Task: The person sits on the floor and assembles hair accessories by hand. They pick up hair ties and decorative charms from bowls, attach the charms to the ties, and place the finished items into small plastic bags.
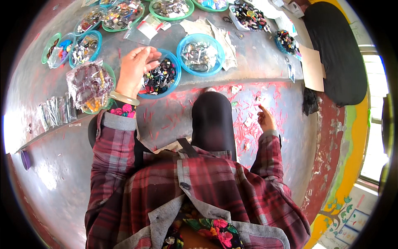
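Note:
My left hand (137, 69) is over the left rim of a blue basket (177, 79). Its fingers are stretched out, with nothing visible in them. Small dark and coloured pieces, perhaps hair ties, fill that basket (162, 77). To the right, my right hand (266, 119) hangs low over the grey floor, its index finger extended and the others loosely curled. Just beyond that fingertip is a small dark-and-white bit (258, 99), too small to name; it appears apart from the finger. Thin red scraps (244, 133) lie scattered around and below this hand.
Another blue basket (200, 38) with small packets stands on the raised ledge. Several more baskets line the far left, including a green one (172, 16). Bagged bead strings (89, 83) and clear packets (56, 111) lie left. A black cushion-like shape (338, 54) leans right.

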Available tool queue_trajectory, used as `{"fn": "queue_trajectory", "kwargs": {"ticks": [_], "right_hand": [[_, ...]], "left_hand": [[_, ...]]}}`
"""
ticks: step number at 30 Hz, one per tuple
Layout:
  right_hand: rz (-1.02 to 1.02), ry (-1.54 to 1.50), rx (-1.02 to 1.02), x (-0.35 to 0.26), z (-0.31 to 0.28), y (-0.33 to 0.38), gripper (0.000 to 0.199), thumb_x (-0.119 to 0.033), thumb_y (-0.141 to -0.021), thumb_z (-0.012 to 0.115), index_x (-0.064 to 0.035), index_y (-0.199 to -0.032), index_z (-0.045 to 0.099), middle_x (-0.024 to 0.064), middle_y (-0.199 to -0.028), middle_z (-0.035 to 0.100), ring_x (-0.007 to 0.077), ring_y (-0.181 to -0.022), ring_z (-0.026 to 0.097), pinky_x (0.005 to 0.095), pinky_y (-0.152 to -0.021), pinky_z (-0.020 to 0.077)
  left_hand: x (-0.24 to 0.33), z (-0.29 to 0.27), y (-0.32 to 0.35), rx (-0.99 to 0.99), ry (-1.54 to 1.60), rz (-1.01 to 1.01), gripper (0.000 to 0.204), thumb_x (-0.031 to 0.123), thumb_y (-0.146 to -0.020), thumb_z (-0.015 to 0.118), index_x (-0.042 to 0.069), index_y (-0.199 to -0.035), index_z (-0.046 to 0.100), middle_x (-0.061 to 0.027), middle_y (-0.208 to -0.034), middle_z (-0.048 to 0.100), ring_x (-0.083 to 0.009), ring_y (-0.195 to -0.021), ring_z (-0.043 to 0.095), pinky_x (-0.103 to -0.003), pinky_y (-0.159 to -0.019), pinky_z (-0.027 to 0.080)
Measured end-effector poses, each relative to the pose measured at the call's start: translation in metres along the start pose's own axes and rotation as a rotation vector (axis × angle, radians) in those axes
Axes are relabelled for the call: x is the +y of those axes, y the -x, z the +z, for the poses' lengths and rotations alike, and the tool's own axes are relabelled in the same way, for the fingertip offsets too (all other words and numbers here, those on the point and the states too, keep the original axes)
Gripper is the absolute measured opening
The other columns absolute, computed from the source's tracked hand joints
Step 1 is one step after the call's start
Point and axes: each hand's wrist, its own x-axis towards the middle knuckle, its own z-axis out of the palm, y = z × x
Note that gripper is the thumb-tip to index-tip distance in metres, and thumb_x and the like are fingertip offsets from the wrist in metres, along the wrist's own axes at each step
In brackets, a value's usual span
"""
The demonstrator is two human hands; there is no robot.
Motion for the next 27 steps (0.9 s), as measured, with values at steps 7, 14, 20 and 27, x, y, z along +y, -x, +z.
{"fn": "queue_trajectory", "kwargs": {"ticks": [7,14,20,27], "right_hand": [[-0.079,-0.095,-0.166,-0.034,0.031,0.016,0.022,-0.022,-0.086,0.054,-0.0057,-0.099,0.061,0.0062,-0.072,0.062,0.0129,-0.061,0.056,0.0232,-0.052,0.0435],[0.132,0.226,-0.106,-0.013,0.016,-0.010,0.021,-0.018,-0.086,0.053,-0.0016,-0.098,0.059,0.0086,-0.076,0.063,0.0147,-0.059,0.059,0.0225,-0.048,0.0423],[-0.234,0.375,-0.186,-0.070,0.113,0.025,0.018,-0.018,-0.086,0.055,-0.0018,-0.092,0.061,0.0050,-0.077,0.063,0.0116,-0.066,0.058,0.0231,-0.057,0.0438],[-0.413,0.409,-0.628,-0.136,0.303,0.076,0.038,-0.017,-0.078,0.065,0.0008,-0.111,0.056,0.0046,-0.098,0.061,0.0114,-0.091,0.055,0.0250,-0.075,0.0413]], "left_hand": [[0.004,0.001,0.003,-0.009,-0.007,0.001,0.025,0.018,-0.092,0.049,-0.004,-0.102,0.054,-0.0148,-0.095,0.061,-0.0195,-0.086,0.062,-0.031,-0.075,0.053],[0.005,-0.004,0.004,-0.028,0.001,0.068,0.027,0.020,-0.092,0.048,-0.004,-0.102,0.054,-0.0150,-0.095,0.061,-0.0191,-0.084,0.062,-0.031,-0.074,0.054],[0.004,0.005,0.005,-0.072,0.112,0.005,0.024,0.018,-0.092,0.049,-0.004,-0.100,0.054,-0.0164,-0.094,0.061,-0.0203,-0.081,0.062,-0.034,-0.075,0.054],[0.005,0.007,0.008,-0.170,0.365,-0.032,0.021,0.015,-0.092,0.047,-0.004,-0.098,0.054,-0.0192,-0.094,0.061,-0.0260,-0.087,0.062,-0.038,-0.076,0.054]]}}
